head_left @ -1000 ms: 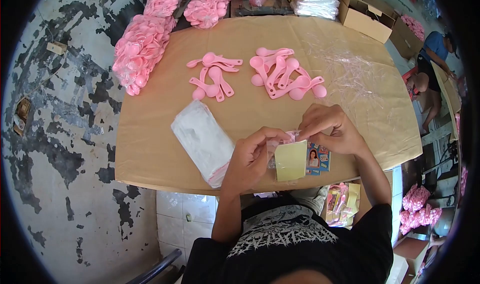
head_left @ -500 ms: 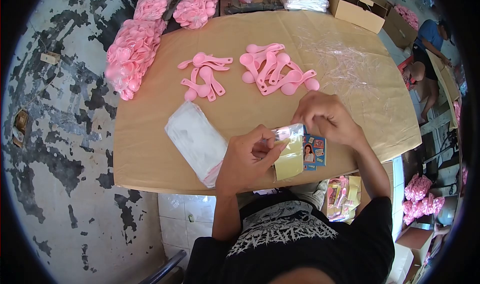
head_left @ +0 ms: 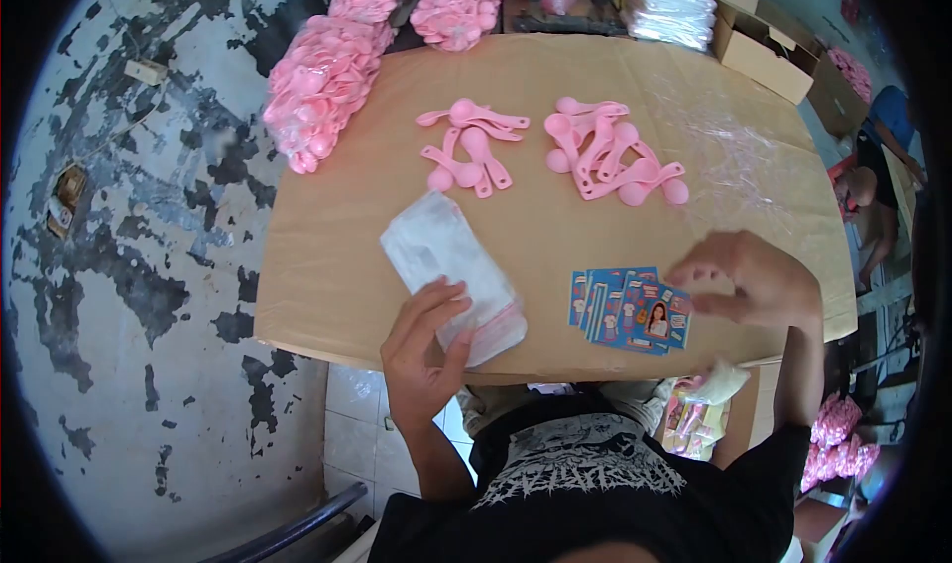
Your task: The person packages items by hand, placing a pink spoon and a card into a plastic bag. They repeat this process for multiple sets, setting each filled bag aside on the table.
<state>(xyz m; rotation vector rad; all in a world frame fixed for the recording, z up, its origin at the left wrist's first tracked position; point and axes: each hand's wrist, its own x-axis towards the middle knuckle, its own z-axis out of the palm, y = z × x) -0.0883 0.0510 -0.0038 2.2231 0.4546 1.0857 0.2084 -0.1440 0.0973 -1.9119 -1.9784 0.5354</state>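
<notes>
Left hand (head_left: 424,350) rests with fingers spread, gripping nothing, on the stack of clear plastic bags (head_left: 446,260) at the counter's (head_left: 327,255) 7 o'clock. The blurred right hand (head_left: 754,283) hovers with fingers wide and empty beside the fanned printed cards (head_left: 625,310) at 5 o'clock. Step judged: taking a fresh bag and card, which calls for pinching off a single bag.

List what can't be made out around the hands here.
Head view:
right hand: motion-blurred; whether it holds anything is unclear.
cards: print too small to read; upper cards cover lower ones.
stack of clear bags: near end under the left hand; count unclear.
person at right: cut off by the lens rim.
</notes>
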